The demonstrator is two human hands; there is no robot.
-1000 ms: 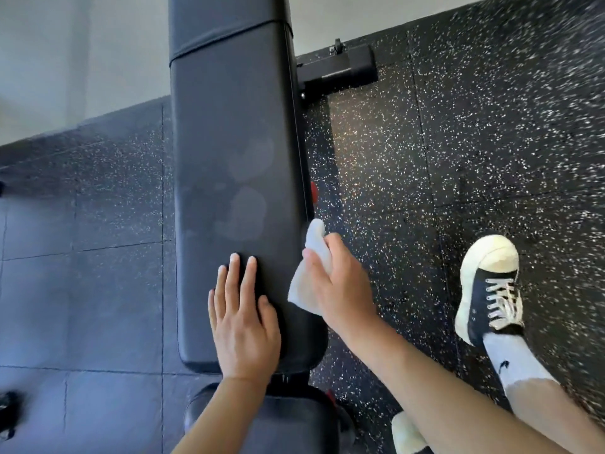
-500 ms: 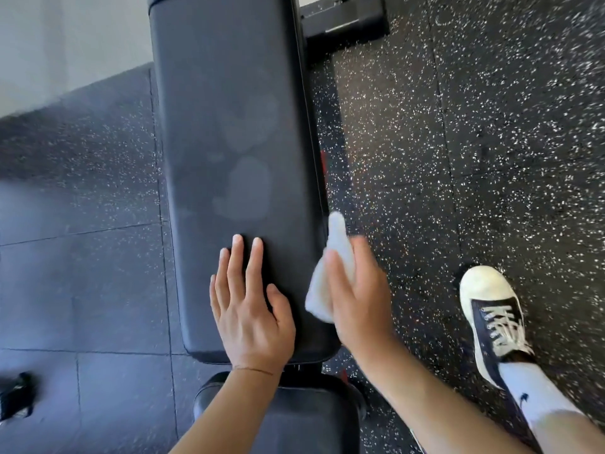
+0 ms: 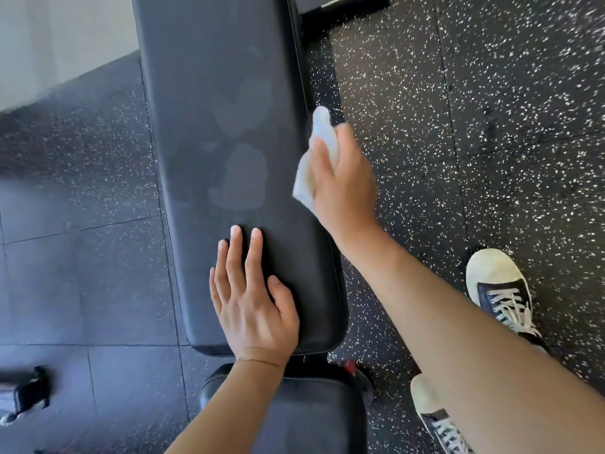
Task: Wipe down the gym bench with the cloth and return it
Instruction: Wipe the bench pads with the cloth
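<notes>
The white cloth [image 3: 322, 152], soft and crumpled into a loose wad, sits in the right hand [image 3: 343, 178], whose fingers curl round it so that one rumpled end pokes out beyond the fingertips and a flatter fold hangs below the palm. The hand holds it against the right long edge of the worktop [image 3: 226, 126], a long black padded gym bench with a smooth, faintly shiny vinyl skin and rounded corners. Just left of the cloth, pale hazy smears [image 3: 242, 178] mark the matte surface. The left hand [image 3: 252, 303] lies flat on the near end of the pad, fingers straight and slightly spread, thumb out to the side, holding nothing; a thin band crosses its wrist. Behind that hand, past the pad's rounded near edge, a narrow gap separates it from a second black cushion [image 3: 294, 414] of the same material. No containers are visible. Right of the right hand spreads dark rubber floor [image 3: 491, 126] flecked with white, open up to two black-and-white canvas sneakers [image 3: 497, 296] with pale toe caps. Left of the left hand the floor is plainer grey tile with thin seams, open except for a small dark object [image 3: 23, 398] at the frame edge, too blurred to identify.
</notes>
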